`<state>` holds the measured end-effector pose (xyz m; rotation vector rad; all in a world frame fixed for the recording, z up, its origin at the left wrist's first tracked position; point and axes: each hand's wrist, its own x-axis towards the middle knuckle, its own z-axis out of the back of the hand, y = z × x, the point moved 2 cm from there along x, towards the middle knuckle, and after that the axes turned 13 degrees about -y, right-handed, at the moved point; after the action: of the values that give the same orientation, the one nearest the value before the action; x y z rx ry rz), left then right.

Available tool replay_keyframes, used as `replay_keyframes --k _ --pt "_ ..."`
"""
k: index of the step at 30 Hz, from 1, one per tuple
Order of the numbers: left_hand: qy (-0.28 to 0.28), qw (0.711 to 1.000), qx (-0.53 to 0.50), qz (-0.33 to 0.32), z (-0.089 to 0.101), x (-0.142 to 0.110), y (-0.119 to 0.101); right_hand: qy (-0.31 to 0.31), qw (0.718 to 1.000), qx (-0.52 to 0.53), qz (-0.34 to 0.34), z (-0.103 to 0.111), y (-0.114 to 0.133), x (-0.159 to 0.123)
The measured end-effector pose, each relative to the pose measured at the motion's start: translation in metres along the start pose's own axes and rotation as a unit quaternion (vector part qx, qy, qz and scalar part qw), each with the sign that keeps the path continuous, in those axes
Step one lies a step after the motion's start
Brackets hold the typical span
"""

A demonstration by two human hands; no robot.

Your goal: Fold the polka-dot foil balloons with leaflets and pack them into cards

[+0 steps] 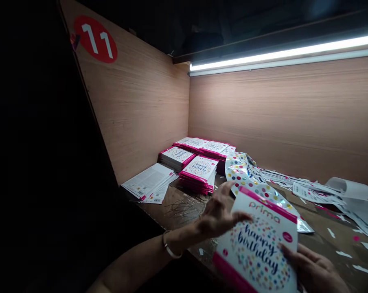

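I hold a white and pink "happy birthday" balloon packet (pixel 259 248) tilted in front of me, low in the view. My left hand (pixel 219 213) rests at the packet's upper left edge, thumb up, fingers closing on it. At the packet's lower right edge lies my right hand (pixel 312 268), fingers along the card. Just behind the packet a shiny dotted foil balloon (pixel 251 179) lies flat on the bench.
Several stacks of the same pink-edged packets (pixel 199 169) stand at the back left corner. White printed sheets (pixel 149 183) lie at the left. Loose paper strips and a white roll (pixel 351 189) sit at the right. Wooden walls (pixel 263 118) enclose the bench.
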<state>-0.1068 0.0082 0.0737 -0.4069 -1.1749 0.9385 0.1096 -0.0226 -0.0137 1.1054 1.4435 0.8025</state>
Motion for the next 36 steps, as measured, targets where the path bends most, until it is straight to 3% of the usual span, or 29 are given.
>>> replay_keyframes --k 1,3,5,8,11,13,15,19,22,24,27,30,31,32,33,34,36 --pt "0.031 0.989 0.073 -0.127 0.004 -0.011 -0.007 -0.019 1.000 0.018 0.007 0.001 0.006 0.010" --pt "0.090 0.918 0.211 -0.324 0.008 -0.035 -0.014 -0.026 0.999 0.018 0.039 -0.007 0.021 0.029" --pt "0.085 0.853 0.316 -0.405 0.012 -0.049 -0.012 -0.004 0.993 -0.037 0.114 -0.030 0.038 0.046" --pt "0.006 0.826 0.393 -0.403 0.025 -0.036 0.013 0.005 0.956 -0.157 0.248 -0.078 0.062 0.067" --pt "-0.024 0.830 0.439 -0.342 0.044 0.008 0.056 -0.053 0.918 -0.227 0.320 -0.101 0.076 0.091" --pt "-0.004 0.842 0.472 -0.263 0.056 0.040 0.088 -0.110 0.875 -0.295 0.367 -0.091 0.078 0.105" --pt "0.041 0.847 0.495 -0.188 0.064 0.062 0.117 -0.162 0.820 -0.373 0.402 -0.066 0.074 0.114" --pt "0.092 0.851 0.502 -0.123 0.071 0.081 0.153 -0.200 0.720 -0.516 0.420 -0.010 0.049 0.122" --pt "0.104 0.852 0.501 -0.108 0.070 0.085 0.153 -0.180 0.666 -0.589 0.420 0.010 0.026 0.117" --pt "0.104 0.853 0.497 -0.125 0.060 0.082 0.138 -0.169 0.637 -0.617 0.429 0.012 0.012 0.107" --pt "0.164 0.858 0.423 -0.243 0.022 0.061 0.104 -0.161 0.602 -0.641 0.448 0.005 -0.007 0.078" --pt "0.241 0.844 0.322 -0.355 -0.023 0.025 0.073 -0.158 0.572 -0.643 0.484 0.001 -0.021 0.039" --pt "0.240 0.840 0.298 -0.383 -0.034 0.015 0.064 -0.171 0.576 -0.616 0.509 0.002 -0.020 0.025" --pt "0.221 0.840 0.277 -0.410 -0.042 0.007 0.055 -0.187 0.597 -0.571 0.532 0.005 -0.016 0.011" --pt "0.185 0.844 0.256 -0.434 -0.047 0.002 0.046 -0.204 0.638 -0.509 0.541 0.009 -0.007 -0.001" --pt "0.139 0.849 0.233 -0.454 -0.048 0.000 0.036 -0.220 0.696 -0.434 0.528 0.015 0.005 -0.011" --pt "0.037 0.859 0.194 -0.472 -0.047 0.002 0.014 -0.255 0.820 -0.269 0.437 0.030 0.035 -0.025"
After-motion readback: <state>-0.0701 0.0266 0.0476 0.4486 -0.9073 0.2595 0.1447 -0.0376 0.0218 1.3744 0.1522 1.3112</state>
